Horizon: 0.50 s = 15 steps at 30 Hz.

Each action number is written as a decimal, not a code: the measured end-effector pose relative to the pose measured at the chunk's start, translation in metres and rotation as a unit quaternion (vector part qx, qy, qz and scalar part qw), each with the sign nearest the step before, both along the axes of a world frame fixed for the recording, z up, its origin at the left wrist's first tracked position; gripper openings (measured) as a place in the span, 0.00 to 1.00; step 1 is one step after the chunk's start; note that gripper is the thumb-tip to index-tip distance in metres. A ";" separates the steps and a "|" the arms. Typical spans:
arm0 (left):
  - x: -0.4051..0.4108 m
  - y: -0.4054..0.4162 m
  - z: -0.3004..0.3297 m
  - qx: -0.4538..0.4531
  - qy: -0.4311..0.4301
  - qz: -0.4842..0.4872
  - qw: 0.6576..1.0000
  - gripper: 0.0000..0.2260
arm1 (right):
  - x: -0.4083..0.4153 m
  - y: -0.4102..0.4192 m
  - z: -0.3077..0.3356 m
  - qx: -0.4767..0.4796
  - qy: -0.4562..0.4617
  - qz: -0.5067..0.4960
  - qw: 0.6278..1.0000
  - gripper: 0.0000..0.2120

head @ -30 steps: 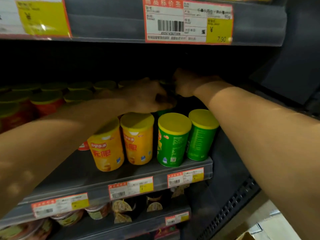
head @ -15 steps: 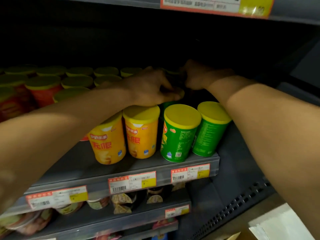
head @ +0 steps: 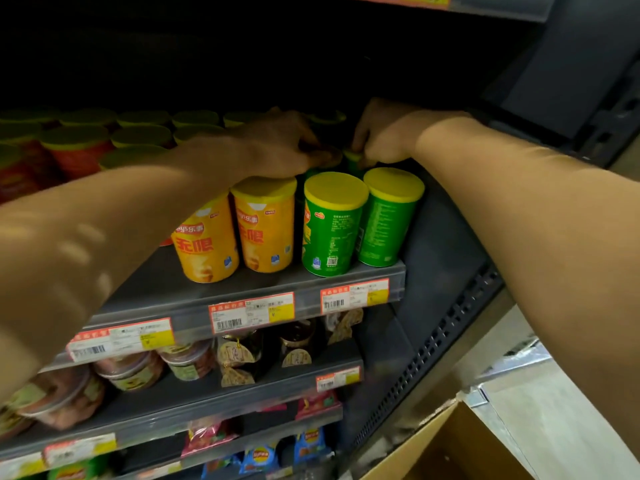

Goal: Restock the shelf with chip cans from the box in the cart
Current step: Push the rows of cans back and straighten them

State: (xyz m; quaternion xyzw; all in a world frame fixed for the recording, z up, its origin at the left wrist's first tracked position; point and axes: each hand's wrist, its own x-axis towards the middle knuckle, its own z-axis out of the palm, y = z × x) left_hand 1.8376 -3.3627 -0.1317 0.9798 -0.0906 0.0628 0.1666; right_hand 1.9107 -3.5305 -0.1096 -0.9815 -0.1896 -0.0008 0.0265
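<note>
Green can (head: 352, 160) (rear row) unmoved since.

Tight reach at the back of the chip shelf

Both hands sit deep over the cans: below the left hand's fingers (head: 311, 152) the yellow cans (head: 265, 226) block any drop, and below the right hand's fingers (head: 362, 152) the green cans (head: 332, 225) do the same. Left of the fingers, red cans (head: 78, 152) crowd the shelf (head: 194, 292). Above the fingers a dark gap runs open under the upper shelf; right of them stands the dark side wall (head: 446, 244).
</note>
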 end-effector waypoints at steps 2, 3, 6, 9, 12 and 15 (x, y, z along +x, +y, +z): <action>-0.002 -0.001 0.001 -0.009 0.002 -0.002 1.000 0.17 | -0.002 -0.003 0.001 -0.001 0.002 -0.006 1.000 0.19; -0.002 -0.001 0.002 -0.008 0.004 -0.004 1.000 0.17 | -0.003 -0.004 0.001 0.000 0.004 -0.009 1.000 0.19; -0.003 -0.002 0.003 0.004 0.005 0.002 1.000 0.17 | -0.010 -0.006 0.001 0.008 0.007 -0.013 1.000 0.19; -0.007 -0.004 0.005 0.009 0.001 0.012 1.000 0.18 | -0.014 -0.006 0.000 0.021 0.000 -0.002 1.000 0.18; -0.011 -0.006 0.006 0.012 0.002 0.005 1.000 0.17 | -0.015 -0.005 -0.002 0.020 -0.013 0.003 1.000 0.18; -0.013 -0.005 0.006 0.006 0.006 -0.003 1.000 0.17 | -0.018 -0.005 -0.001 0.024 -0.007 -0.002 1.000 0.19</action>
